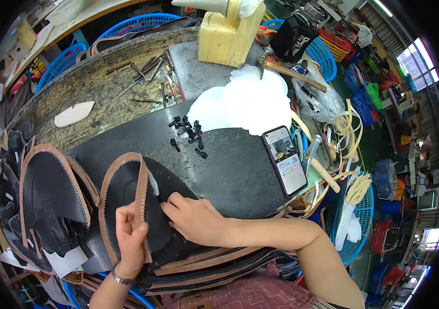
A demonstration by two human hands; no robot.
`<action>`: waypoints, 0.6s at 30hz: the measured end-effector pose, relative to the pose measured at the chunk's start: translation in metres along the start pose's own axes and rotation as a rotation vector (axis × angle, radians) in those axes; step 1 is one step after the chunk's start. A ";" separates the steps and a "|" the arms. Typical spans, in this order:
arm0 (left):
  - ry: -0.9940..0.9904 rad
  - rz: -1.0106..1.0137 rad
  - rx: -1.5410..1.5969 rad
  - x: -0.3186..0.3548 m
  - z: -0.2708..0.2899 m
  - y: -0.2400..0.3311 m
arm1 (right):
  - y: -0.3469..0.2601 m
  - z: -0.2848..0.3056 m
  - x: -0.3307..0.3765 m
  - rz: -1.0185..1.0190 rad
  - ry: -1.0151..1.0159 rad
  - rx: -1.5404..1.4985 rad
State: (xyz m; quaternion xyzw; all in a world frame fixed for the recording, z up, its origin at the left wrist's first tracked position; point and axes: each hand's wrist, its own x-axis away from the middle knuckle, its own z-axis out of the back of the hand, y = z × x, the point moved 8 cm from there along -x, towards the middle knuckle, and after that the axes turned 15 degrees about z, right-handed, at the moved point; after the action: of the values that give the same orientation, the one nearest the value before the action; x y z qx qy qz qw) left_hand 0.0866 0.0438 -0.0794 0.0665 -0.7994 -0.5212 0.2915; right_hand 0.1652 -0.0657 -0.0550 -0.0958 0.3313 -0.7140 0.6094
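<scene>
In the left hand [132,234] is an edging strip [141,188]. Beyond it, on the worktop [229,177], lie fittings [194,135], a smartphone [285,162] to their right, a hammer [302,77] behind that smartphone.

The bare left grip [131,238] pinches the brown, zigzag-edged strip [141,189], thumb against curled fingers, the left forearm [108,294] rising from below it. Right of the strip, the bare right grip [198,219] bends its fingers inward, the right forearm [265,233] stretching rightward to a bent elbow [312,236].

Gap between black pieces [194,136] and phone [285,161]
</scene>
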 end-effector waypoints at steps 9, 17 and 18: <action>-0.352 -0.538 -1.288 0.028 -0.088 0.045 | 0.011 -0.005 0.000 -0.162 0.041 -0.146; -0.258 -0.248 -1.178 0.006 -0.047 0.021 | 0.011 0.038 0.014 0.125 0.368 -0.165; -0.250 -0.229 -1.164 0.005 -0.045 0.021 | 0.025 0.059 0.011 0.038 0.431 -0.016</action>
State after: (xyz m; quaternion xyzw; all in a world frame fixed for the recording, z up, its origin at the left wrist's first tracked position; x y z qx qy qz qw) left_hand 0.1103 0.0156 -0.0463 -0.0801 -0.3989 -0.9048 0.1259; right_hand 0.2146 -0.0981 -0.0283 0.0606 0.4613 -0.7036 0.5370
